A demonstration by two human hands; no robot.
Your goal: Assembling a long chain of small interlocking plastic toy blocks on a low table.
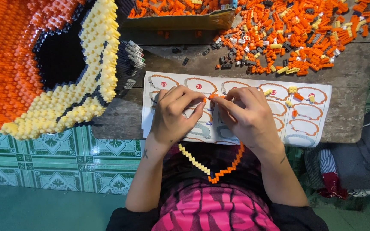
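Head view: left hand (174,113) and right hand (246,113) meet over a white paper instruction sheet with orange outline diagrams (317,128) on the weathered wooden worktop (347,72). Fingertips of both hands pinch a thin curved chain of small orange and yellow plastic bricks (213,169); its top end sits between the thumbs, and the rest hangs below the hands in a V shape. Loose orange bricks in a heap (296,38) lie beyond the sheet. Large orange, yellow and black brick model (43,64) stands at left.
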